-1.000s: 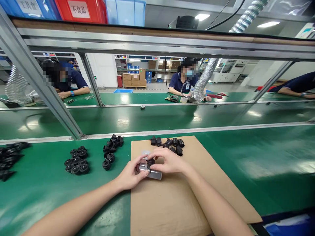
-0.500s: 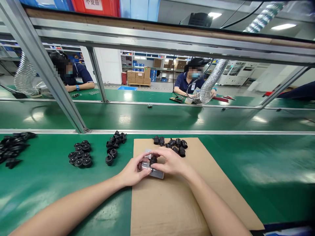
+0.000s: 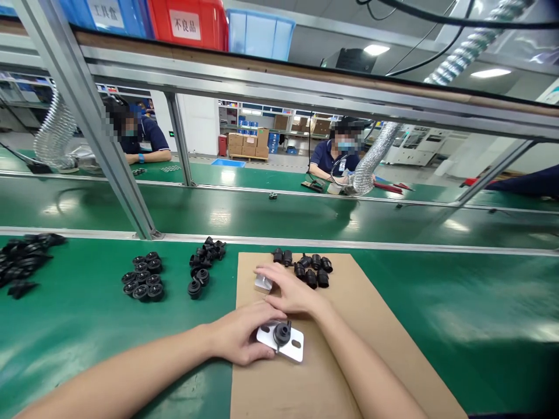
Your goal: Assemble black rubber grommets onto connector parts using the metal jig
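Observation:
My left hand (image 3: pixel 242 337) grips a silver metal plate (image 3: pixel 292 346) with a small black plastic part (image 3: pixel 282 333) seated on top, near the front of a brown cardboard sheet (image 3: pixel 332 361). My right hand (image 3: pixel 286 288) reaches further back on the cardboard, its fingers curled over a small silvery piece (image 3: pixel 262 283). Just behind that hand lies a row of several black cylindrical parts (image 3: pixel 312 269).
On the green conveyor bench (image 3: pixel 78 326) lie piles of black parts: round caps (image 3: pixel 143 276), a small heap (image 3: pixel 205 256) and a scatter at the far left (image 3: pixel 24 253). A slanted aluminium post (image 3: pixel 109 151) rises behind. Other people sit across the belt.
My left hand has drawn the metal plate with the black part toward me. My right hand has left it and reached back to the small silvery piece.

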Motion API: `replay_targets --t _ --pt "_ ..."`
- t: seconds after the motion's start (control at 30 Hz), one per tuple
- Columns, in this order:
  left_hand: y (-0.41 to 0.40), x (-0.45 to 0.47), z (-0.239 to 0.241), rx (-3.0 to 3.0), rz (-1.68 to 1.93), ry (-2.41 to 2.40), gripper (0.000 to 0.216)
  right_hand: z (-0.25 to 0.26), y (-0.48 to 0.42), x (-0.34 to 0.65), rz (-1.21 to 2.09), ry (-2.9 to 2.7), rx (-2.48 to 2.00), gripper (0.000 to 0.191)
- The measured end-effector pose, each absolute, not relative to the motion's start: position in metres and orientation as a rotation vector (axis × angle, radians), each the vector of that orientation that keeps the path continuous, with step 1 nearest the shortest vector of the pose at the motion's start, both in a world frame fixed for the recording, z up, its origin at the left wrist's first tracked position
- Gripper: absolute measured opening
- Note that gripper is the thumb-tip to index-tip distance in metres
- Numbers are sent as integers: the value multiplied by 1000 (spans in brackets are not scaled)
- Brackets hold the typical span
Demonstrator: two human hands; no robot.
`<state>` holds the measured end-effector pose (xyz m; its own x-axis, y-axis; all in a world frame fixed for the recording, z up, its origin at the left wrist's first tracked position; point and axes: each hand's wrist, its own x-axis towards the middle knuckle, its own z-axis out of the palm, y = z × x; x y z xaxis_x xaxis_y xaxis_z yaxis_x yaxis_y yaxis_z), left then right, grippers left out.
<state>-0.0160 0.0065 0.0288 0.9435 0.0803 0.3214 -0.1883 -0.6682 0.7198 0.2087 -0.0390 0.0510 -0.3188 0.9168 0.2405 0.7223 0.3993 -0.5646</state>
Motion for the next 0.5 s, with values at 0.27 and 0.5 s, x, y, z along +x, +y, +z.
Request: replay_targets --t 0.27,0.5 --pt "4 -16 30 2300 439 -128 66 51 -41 206 492 -2046 -1711 71" --pt "3 -16 29 2307 435 -125 65 41 -51 206 442 -1974 -1703 68"
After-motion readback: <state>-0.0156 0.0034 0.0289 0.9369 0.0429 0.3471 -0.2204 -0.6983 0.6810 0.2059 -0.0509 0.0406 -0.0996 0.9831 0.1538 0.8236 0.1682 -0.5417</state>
